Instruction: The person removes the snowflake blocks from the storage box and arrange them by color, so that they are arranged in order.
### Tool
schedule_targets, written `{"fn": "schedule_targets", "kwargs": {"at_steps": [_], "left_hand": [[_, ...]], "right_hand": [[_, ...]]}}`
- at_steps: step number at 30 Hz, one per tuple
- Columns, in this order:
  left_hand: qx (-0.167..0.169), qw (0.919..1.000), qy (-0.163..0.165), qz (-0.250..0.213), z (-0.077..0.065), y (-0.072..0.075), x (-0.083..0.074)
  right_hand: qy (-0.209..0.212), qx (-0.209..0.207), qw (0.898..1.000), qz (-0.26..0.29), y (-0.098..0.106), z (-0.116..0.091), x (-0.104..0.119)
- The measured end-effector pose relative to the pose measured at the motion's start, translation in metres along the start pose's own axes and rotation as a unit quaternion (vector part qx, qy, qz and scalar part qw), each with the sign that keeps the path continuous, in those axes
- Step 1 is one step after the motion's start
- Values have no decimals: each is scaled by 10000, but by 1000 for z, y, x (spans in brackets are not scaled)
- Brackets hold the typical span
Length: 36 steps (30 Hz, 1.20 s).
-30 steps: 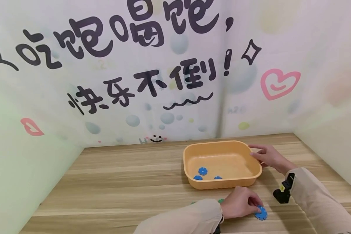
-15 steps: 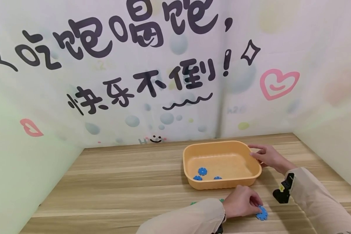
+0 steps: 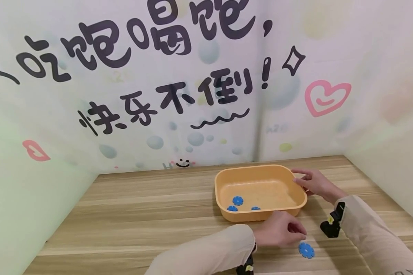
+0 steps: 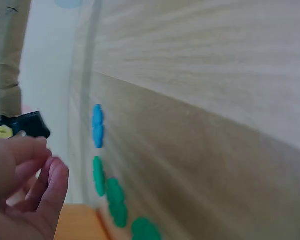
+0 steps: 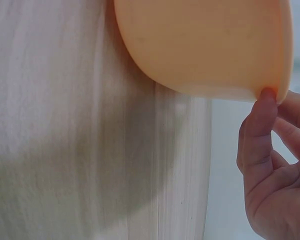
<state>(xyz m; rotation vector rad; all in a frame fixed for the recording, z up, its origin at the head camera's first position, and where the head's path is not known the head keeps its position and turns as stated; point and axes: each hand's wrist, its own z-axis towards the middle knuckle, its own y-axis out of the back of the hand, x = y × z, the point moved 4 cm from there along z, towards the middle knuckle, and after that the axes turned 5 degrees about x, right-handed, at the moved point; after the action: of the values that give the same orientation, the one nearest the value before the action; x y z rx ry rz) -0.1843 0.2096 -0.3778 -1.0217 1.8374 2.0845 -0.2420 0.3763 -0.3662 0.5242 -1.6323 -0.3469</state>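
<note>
My left hand (image 3: 278, 230) hovers above the table in front of the tub with its fingers loosely bent and nothing between them. Just beyond its fingertips a blue notched plastic disc (image 3: 306, 250) lies flat on the wood. In the left wrist view, several green notched discs (image 4: 117, 202) lie in a line with the blue; in the head view my left arm hides them. My right hand (image 3: 318, 185) pinches the right rim of an orange plastic tub (image 3: 261, 216), thumb and fingers on either side of the wall (image 5: 200, 50). Inside it rest blue discs (image 3: 238, 201), three visible.
The tub stands on a wood-grain table (image 3: 141, 214) near its back edge. Behind it rises a pale printed cloth wall (image 3: 179, 145) with black lettering. Side walls (image 3: 392, 152) flank the table. Each wrist wears a black camera mount (image 3: 331, 225).
My left hand has let go of the blue disc and drawn slightly up and left, leaving the disc on the table. My right hand stays on the tub rim.
</note>
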Motion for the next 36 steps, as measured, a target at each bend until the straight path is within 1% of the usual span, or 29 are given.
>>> {"fn": "schedule_targets", "kwargs": {"at_steps": [3, 5, 7, 10, 11, 14, 18, 20, 22, 27, 30, 34, 36], "left_hand": [[299, 9993, -128, -186, -6, 9, -2], [359, 9988, -215, -267, -11, 19, -3], [322, 9985, -227, -386, -15, 32, -1], [51, 9993, -294, -228, -18, 53, 7], [-30, 9994, -256, -215, -19, 60, 11], [-198, 9991, -29, -378, -20, 77, 29], [-298, 9947, 579, -794, -21, 92, 56], [-317, 9922, 798, -900, -21, 96, 68], [-311, 9908, 940, -924, -21, 98, 79], [-162, 9909, 1180, -624, -20, 95, 101], [-46, 9882, 1426, -555, -20, 92, 111], [-7, 9817, 1754, -736, -19, 88, 120], [-6, 9796, 1836, -814, -18, 87, 122]], "right_hand": [[5, 4, 10000, -7, 1, 0, 0], [4, 0, 10000, 12, 2, 0, -1], [-21, -6, 10000, 31, 2, 0, -1], [-65, -11, 10000, 32, 3, 0, -1], [-88, -11, 10000, 17, 2, 1, -2], [-153, -13, 9999, -34, 2, 1, -2], [-189, -27, 9998, -67, 1, 2, -2], [-163, -27, 9998, -75, 1, 2, -3], [-136, -21, 9999, -74, 1, 3, -2], [-141, -28, 9999, -38, 0, 2, -2], [-163, -30, 9999, -51, 0, 2, -1], [-136, -25, 9999, -77, 0, 2, -1], [-111, -15, 9999, -79, 0, 2, -2]]}}
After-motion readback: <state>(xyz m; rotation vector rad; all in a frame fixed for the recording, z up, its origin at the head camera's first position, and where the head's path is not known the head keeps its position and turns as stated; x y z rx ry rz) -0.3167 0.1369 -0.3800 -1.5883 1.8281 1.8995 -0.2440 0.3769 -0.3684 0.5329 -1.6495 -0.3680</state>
